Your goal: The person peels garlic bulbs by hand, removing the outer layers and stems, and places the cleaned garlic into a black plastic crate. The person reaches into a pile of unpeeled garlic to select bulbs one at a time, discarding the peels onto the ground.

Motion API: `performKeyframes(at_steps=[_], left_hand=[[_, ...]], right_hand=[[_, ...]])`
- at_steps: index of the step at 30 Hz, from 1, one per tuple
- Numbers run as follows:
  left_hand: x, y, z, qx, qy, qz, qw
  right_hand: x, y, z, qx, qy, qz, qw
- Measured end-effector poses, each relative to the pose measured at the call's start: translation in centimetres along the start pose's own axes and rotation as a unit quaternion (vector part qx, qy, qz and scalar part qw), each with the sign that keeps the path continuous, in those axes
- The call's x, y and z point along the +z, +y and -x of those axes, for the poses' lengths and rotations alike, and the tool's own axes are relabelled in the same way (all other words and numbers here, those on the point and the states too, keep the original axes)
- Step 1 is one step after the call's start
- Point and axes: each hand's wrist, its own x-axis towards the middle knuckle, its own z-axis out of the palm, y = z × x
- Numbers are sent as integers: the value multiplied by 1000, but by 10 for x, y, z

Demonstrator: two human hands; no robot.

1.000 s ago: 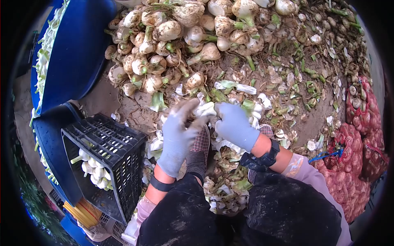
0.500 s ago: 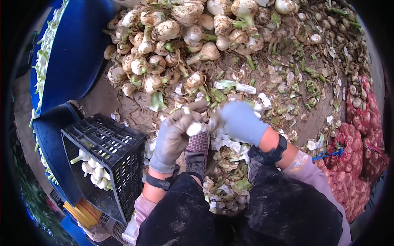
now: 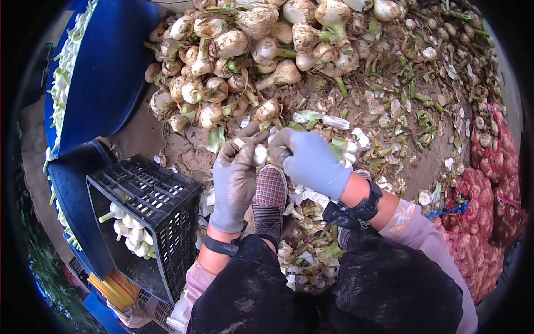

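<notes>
My left hand [image 3: 232, 181], in a soiled grey glove, is closed round a garlic bulb [image 3: 260, 156]. The bulb's white body shows past the thumb, and a pale cut stem end [image 3: 238, 143] shows between the fingers. My right hand [image 3: 317, 164], gloved in pale blue-grey, is closed right beside the bulb with its fingertips at the bulb's edge. What those fingers pinch is hidden. Below both hands lie white peeled skins [image 3: 308, 197] on the ground, around my checked shoe [image 3: 271, 192].
Unpeeled garlic [image 3: 228, 44] is heaped ahead. Left, a black crate [image 3: 167, 195] on its side holds several white bulbs [image 3: 130, 231]. Behind it stand blue tubs [image 3: 111, 72] with cleaned garlic. Red net sacks [image 3: 470, 234] lie at right. Leaf scraps [image 3: 423, 119] litter the ground.
My right hand, blurred before, has moved slightly left and is now sharp against the bulb. My left hand stays closed on the bulb, a little turned.
</notes>
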Motion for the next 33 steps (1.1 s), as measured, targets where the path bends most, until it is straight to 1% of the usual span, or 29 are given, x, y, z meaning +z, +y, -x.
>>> performKeyframes(at_steps=[1,2,3,5,7,8,10,11,12,13,14,15,16,17,18,19,20,21,22,23,25,26,27,28,29,30,31,32,33], left_hand=[[-3,0,2,24,-37,12,999],[-4,2,5,33,-67,-14,997],[-6,2,8,32,-63,-14,997],[-9,3,7,43,-75,-24,996],[-11,7,9,21,-50,-36,998],[-19,10,8,18,-13,16,1000],[-28,26,8,9,51,92,994],[-35,35,6,-9,117,98,988],[-43,46,1,14,-12,131,991],[-34,69,-1,80,134,116,981],[-51,101,-5,166,67,102,978],[-48,148,-7,20,-217,386,896],[-37,175,-5,121,-200,396,888],[-24,193,2,201,-127,310,921],[-19,194,0,232,-94,199,947],[-13,188,-4,260,-60,85,960],[-2,165,-9,262,-14,-64,963],[10,133,-13,258,35,-209,943],[17,109,-12,171,37,-254,951],[19,85,-12,83,44,-293,952],[-3,30,-21,65,-7,-329,942],[-6,13,-20,64,-32,-346,935],[-6,4,-20,69,-60,-363,927],[-4,-2,-15,40,-118,-304,945],[1,-4,-14,28,-147,-256,955],[6,-5,-9,-2,-118,-210,971],[10,-6,-5,-33,-88,-164,982],[16,-2,-4,-37,-90,-165,982],[20,1,-3,-30,-67,-201,977]], right_hand=[[0,5,-1,0,-2,-2,1000],[-2,10,-2,12,41,33,999],[-4,17,-1,23,83,69,994],[-12,29,3,7,77,60,995],[-18,28,12,47,12,136,989],[-27,25,15,94,-14,174,980],[-37,40,22,86,-3,169,982],[-40,50,25,83,10,165,983],[-34,69,26,-37,43,168,984],[-35,65,23,-36,46,172,983],[-33,56,20,-51,1,190,980],[-31,44,16,-66,-47,207,975],[-27,29,7,-64,-24,203,977],[-18,26,-1,-70,-22,203,976],[-7,28,-14,-120,-18,277,953],[3,33,-25,-166,-11,349,922],[11,40,-33,-168,0,347,923],[20,50,-40,-159,-2,389,908],[24,55,-45,-151,-7,430,890],[19,53,-45,-153,-7,431,889],[-2,44,-24,-147,57,361,919],[-10,40,-15,-204,76,307,927],[-17,32,-8,-204,74,312,925],[-25,23,-3,-222,44,179,957],[-32,17,0,-235,13,41,971],[-37,14,1,-233,15,42,971],[-42,12,-1,-122,19,-115,986],[-47,13,-1,-5,24,-268,963],[-49,15,0,112,26,-411,904]])
